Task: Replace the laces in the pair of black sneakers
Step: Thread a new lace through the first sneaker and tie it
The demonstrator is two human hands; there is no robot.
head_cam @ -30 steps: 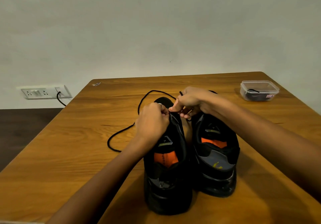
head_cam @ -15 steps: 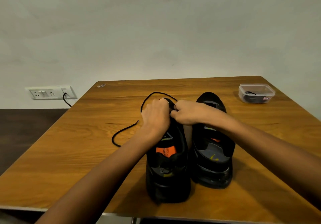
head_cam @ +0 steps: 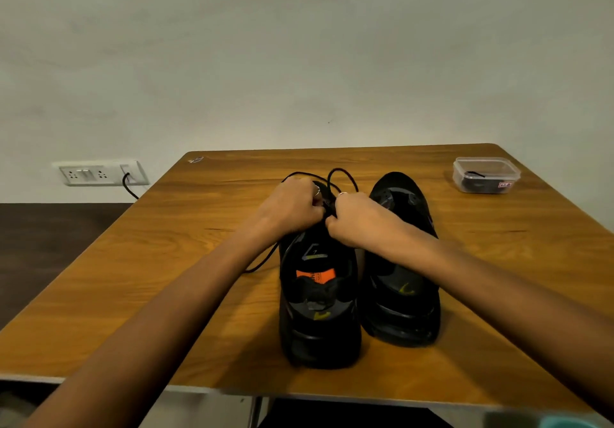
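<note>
1. Two black sneakers stand side by side on the wooden table (head_cam: 166, 278), heels toward the person and toes pointing away toward the wall. I take the left sneaker (head_cam: 319, 294) as the landmark; the right sneaker (head_cam: 398, 278) sits just beside it, on its right.

2. Both hands meet over the front half of the left sneaker, above its eyelet rows. The left hand (head_cam: 292, 210) is curled, and the right hand (head_cam: 357, 220) is curled too, knuckles almost touching.

3. Each hand seems to be pinching a strand of the black lace (head_cam: 342, 175). The fingertips are tucked under, so I cannot see the exact grip.

4. Beyond the hands, the lace rises in small loops over the toe of the left sneaker. Another length trails off that shoe's left side and lies on the table.

5. The shoe's long axis runs straight away from the person, so the eyelets lie directly under both hands. Neither hand is clearly nearer; I judge the next threading pull runs across that axis.

6. The right sneaker looks unlaced, so the job seems under halfway.

7. A clear plastic box (head_cam: 485, 175) holding something dark sits well right of the landmark, near the table's far corner.
</note>
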